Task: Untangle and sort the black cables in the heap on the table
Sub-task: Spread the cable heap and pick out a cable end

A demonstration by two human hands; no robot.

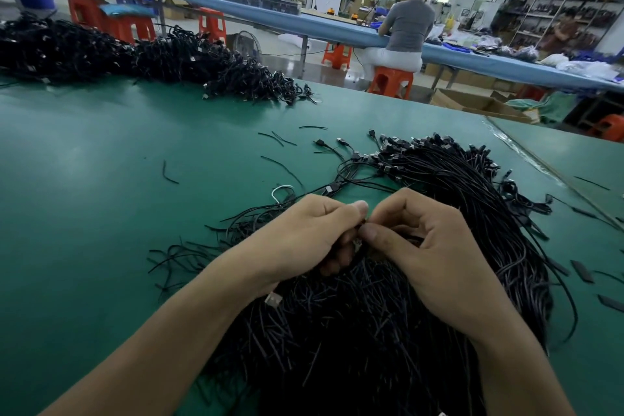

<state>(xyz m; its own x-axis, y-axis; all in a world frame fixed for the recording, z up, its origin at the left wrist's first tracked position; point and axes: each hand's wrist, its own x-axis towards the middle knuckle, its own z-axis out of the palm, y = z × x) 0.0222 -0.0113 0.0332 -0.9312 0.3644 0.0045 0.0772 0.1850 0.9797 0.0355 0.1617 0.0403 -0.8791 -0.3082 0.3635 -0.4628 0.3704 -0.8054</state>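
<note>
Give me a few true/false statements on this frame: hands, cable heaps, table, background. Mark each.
1. The left hand and right hand both pinch black cables over the near heap. True.
2. The table surface is red. False: it is green.
3. A second heap lies at the table's far left. True.
4. The background person stands facing the camera. False: seated on an orange stool, back turned.
5. A white wire loop lies beyond the left hand. True.
</note>
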